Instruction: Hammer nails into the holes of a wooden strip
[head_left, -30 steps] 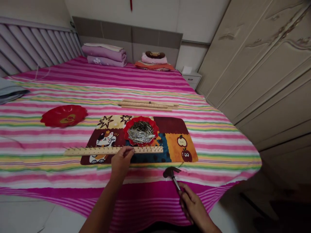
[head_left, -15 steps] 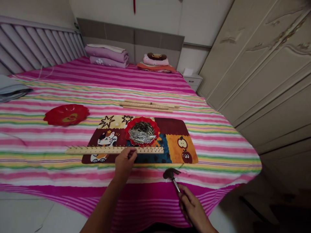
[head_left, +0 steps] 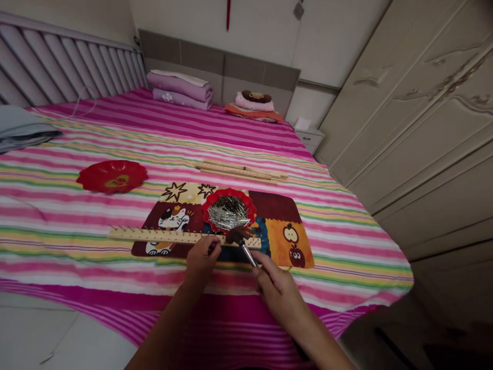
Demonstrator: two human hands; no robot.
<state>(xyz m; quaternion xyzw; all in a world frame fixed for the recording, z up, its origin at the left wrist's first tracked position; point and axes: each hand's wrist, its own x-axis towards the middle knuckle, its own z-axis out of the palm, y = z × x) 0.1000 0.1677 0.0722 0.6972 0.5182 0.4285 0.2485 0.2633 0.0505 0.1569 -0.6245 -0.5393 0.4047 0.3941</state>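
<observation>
A long wooden strip (head_left: 154, 235) studded with a row of nails lies across a colourful cartoon mat (head_left: 277, 226) on the striped bed. My left hand (head_left: 201, 261) is closed in a pinch at the strip's upper edge, apparently on a nail too small to make out. My right hand (head_left: 278, 289) grips a small hammer (head_left: 241, 241) by its metal handle, with the dark head raised over the strip just right of my left fingers. Behind the strip sits a red dish (head_left: 246, 201) heaped with loose nails (head_left: 227, 211).
A second red dish (head_left: 111, 176) lies at the left. Spare wooden strips (head_left: 241, 172) rest behind the mat. Folded bedding (head_left: 181, 86) and a plush toy (head_left: 254, 100) sit at the headboard. Grey cloth (head_left: 23, 128) lies far left. A cream wardrobe (head_left: 416, 113) stands right.
My right hand lifted the hammer from the bed's front edge and carried it up and left over the strip. My left hand stayed pinched at the strip. The view shifted slightly.
</observation>
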